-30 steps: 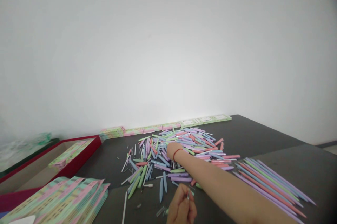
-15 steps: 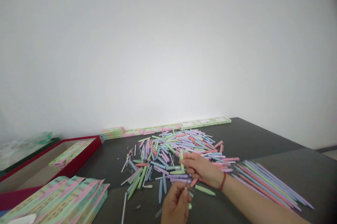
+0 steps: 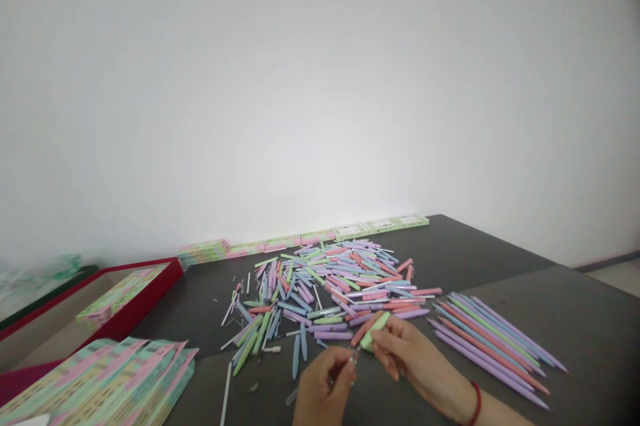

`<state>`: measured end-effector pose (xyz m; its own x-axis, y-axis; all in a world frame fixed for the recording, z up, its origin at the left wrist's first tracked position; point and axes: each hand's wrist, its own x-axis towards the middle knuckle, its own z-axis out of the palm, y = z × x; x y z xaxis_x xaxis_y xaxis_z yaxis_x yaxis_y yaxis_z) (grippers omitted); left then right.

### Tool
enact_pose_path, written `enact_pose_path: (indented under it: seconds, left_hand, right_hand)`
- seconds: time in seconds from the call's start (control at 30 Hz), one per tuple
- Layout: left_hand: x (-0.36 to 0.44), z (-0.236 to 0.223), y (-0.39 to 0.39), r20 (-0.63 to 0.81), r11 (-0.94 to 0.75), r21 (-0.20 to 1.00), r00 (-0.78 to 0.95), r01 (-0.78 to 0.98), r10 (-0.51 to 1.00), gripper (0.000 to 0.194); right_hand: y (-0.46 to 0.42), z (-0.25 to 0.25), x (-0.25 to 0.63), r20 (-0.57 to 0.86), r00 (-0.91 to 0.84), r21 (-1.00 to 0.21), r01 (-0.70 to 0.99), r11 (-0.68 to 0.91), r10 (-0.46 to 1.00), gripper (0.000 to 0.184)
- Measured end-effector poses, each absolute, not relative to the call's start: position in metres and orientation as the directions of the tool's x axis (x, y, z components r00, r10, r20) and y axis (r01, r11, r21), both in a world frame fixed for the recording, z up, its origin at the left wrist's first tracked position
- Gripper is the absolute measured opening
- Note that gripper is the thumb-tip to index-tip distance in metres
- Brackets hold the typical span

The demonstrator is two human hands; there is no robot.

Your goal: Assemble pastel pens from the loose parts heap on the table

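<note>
Looks early to partway, my read. Done side: a small row of long pens point(image 3: 493, 346) laid side by side toward the worktop's point(image 3: 480, 249) right edge, tips pointing to the near right; they look whole. Left side: big heap point(image 3: 345, 274) of short coloured parts across the middle, stretching toward the far edge, so most looks undone. One piece in hand, two parts apparently not joined yet

Right hand point(image 3: 407, 349): comes in from the near right, wrist low, fingers curled, thumb and fingers pinched on a green barrel point(image 3: 374, 335). Barrel is tilted, raised in front of the heap's near side

Left hand point(image 3: 325, 383): near edge side, left of the right hand, back of hand toward camera, thumb and forefinger closed on a small clear piece point(image 3: 354, 358). Its far end sits right by the barrel's lower end; touching or not, can't tell. Too blurred to say exactly what it is

White rod point(image 3: 226, 394) lies loose to the left of the left hand, toward the near edge
</note>
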<state>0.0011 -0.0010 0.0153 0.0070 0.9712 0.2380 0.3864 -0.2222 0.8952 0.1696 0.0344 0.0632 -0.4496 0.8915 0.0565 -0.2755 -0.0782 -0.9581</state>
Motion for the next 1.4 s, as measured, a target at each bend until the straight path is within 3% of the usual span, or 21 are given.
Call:
enact_pose_path:
  seconds: [0.1,0.2,0.3,0.4,0.57,0.7,0.77,0.87,0.93,1.03,1.27,1.4]
  left_hand:
    - [0.000,0.016,-0.002,0.251,-0.240,0.879,0.026,0.413,0.968,0.021]
    - [0.001,0.017,-0.003,0.269,-0.254,0.874,0.023,0.414,0.963,0.019]
    - [0.003,0.017,-0.005,0.298,-0.288,0.895,0.025,0.342,0.954,0.020]
    - [0.006,0.018,-0.006,0.326,-0.326,0.913,0.040,0.246,0.944,0.019]
    - [0.010,0.019,-0.007,0.333,-0.332,0.924,0.029,0.191,0.943,0.019]
    - [0.010,0.020,-0.007,0.322,-0.320,0.927,0.026,0.194,0.946,0.019]
    - [0.010,0.021,-0.008,0.313,-0.311,0.928,0.027,0.206,0.950,0.019]
    - [0.010,0.023,-0.008,0.327,-0.321,0.910,0.020,0.264,0.945,0.018]
    - [0.010,0.024,-0.009,0.344,-0.333,0.889,0.020,0.315,0.939,0.017]
    - [0.009,0.023,-0.008,0.355,-0.337,0.864,0.023,0.375,0.935,0.017]
    - [0.006,0.021,-0.004,0.327,-0.298,0.842,0.014,0.450,0.945,0.019]
    - [0.004,0.025,-0.004,0.310,-0.293,0.820,0.049,0.492,0.950,0.019]
  right_hand:
    - [0.034,0.060,0.170,0.067,-0.467,-0.961,-0.266,-0.068,0.882,0.030]
    - [0.037,0.053,0.174,0.023,-0.494,-0.906,-0.378,-0.191,0.869,0.024]
    - [0.040,0.051,0.183,-0.039,-0.577,-0.679,-0.584,-0.446,0.816,0.017]
    - [0.039,0.058,0.191,0.001,-0.682,-0.424,-0.663,-0.618,0.731,0.016]
    - [0.025,0.074,0.193,0.104,-0.719,-0.311,-0.680,-0.664,0.687,0.013]
    - [0.021,0.073,0.188,0.091,-0.710,-0.392,-0.670,-0.631,0.698,0.016]
    - [0.023,0.069,0.186,0.060,-0.665,-0.548,-0.645,-0.532,0.744,0.018]
    - [0.028,0.062,0.183,0.112,-0.530,-0.879,-0.448,-0.166,0.841,0.019]
    - [0.031,0.056,0.182,0.182,-0.472,-0.964,-0.261,0.060,0.862,0.022]
    - [0.033,0.051,0.180,0.202,-0.468,-0.978,-0.139,0.155,0.860,0.026]
    - [0.031,0.051,0.180,0.197,-0.371,-0.979,-0.128,0.160,0.908,0.028]
    - [0.030,0.047,0.176,0.194,-0.436,-0.981,-0.060,0.186,0.879,0.027]
